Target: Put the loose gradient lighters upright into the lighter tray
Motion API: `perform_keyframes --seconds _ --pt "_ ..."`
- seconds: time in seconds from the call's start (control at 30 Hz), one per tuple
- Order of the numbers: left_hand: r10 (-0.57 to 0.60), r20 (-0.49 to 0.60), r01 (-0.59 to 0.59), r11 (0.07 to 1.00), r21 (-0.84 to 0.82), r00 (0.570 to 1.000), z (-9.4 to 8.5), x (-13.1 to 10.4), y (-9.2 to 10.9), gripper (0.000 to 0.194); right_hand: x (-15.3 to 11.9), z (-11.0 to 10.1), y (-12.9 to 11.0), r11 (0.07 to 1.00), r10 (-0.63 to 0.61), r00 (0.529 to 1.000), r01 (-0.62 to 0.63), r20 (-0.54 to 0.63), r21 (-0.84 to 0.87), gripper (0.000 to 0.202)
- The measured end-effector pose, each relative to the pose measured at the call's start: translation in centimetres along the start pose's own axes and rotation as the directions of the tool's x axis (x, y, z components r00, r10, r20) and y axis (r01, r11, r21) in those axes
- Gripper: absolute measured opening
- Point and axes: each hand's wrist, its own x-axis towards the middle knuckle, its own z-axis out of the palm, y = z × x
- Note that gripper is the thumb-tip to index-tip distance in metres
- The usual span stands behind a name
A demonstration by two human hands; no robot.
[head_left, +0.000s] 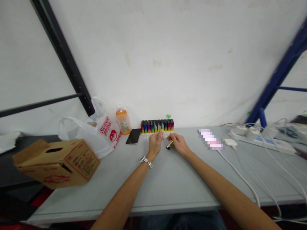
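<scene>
My left hand point(155, 142), with a silver watch point(146, 161) on its wrist, is closed in front of the rows of lighters; what its fingers hold, if anything, is too small to tell. Close by on the right, my right hand point(178, 143) has its fingers closed on a yellow lighter point(170, 144), whose dark end points down and to the left. Several colourful lighters with black tops point(149, 126) stand upright in tight rows near the wall, just beyond both hands.
Left of the lighters lie a black phone point(133, 136), an orange bottle point(123, 121), a white plastic bag point(102, 135) and a cardboard box point(62, 163). At right are a blurred-out phone point(210, 139), a white charger point(230, 142), a power strip point(263, 140) and loose white cables.
</scene>
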Motion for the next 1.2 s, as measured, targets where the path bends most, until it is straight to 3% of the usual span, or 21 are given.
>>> perform_keyframes --seconds 0.1,0.33,0.53,0.67,0.9,0.97,1.1,1.2 --pt "0.071 -0.002 -0.071 0.997 0.027 0.997 0.1 0.1 -0.1 0.058 0.0 -0.1 0.0 1.0 -0.007 1.0 0.007 0.002 -0.015 0.059" --pt "0.056 -0.119 -0.028 0.973 0.23 0.991 0.5 0.7 -0.7 0.035 0.0 -0.2 0.0 1.0 -0.021 1.0 0.021 0.002 -0.005 0.058" --pt "0.022 -0.06 -0.002 0.949 0.316 0.998 0.3 0.4 -1.2 0.019 -0.1 -0.3 -1.3 1.0 -0.023 0.999 0.024 -0.025 0.014 0.045" --pt "-0.023 0.044 0.01 0.958 0.286 0.999 -0.1 -0.2 -1.2 0.039 -0.5 0.1 -2.5 0.997 -0.037 0.997 0.042 -0.062 0.068 0.039" --pt "-0.061 0.158 -0.003 0.926 0.379 0.986 0.1 -0.8 -0.8 0.053 -0.7 1.1 -2.3 0.955 -0.019 0.998 0.003 0.052 0.297 0.033" --pt "-0.025 0.15 -0.027 0.942 0.335 0.988 0.2 -0.4 -1.0 0.051 -0.3 0.9 -1.9 0.939 -0.005 1.0 -0.001 0.015 0.344 0.034" --pt "0.073 0.09 -0.101 0.92 0.379 0.993 -0.2 0.4 -2.0 0.035 0.8 -0.8 -1.0 0.946 0.007 0.981 0.057 -0.196 0.319 0.037" --pt "0.085 0.287 -0.228 0.828 0.512 0.954 -0.7 0.2 -2.2 0.023 1.2 -2.1 -0.1 0.963 0.006 0.949 0.079 -0.315 0.257 0.039"
